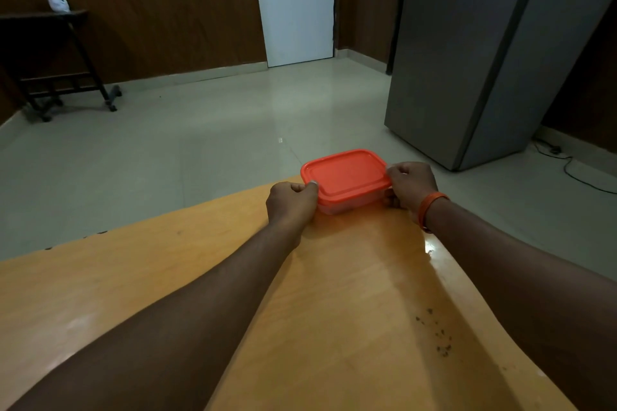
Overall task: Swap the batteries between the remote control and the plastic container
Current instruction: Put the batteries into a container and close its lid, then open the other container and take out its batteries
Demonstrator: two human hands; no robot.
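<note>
A clear plastic container with an orange lid stands at the far edge of the wooden table. My left hand grips its left end, thumb on the lid's rim. My right hand, with an orange band on the wrist, grips the right end. The lid sits closed on the container. What lies inside is hidden. No remote control or batteries are in view.
The table's far edge runs just beyond the container, with tiled floor below. A grey cabinet stands at the right, a white door at the back, a dark side table at the left. Dark specks dot the table.
</note>
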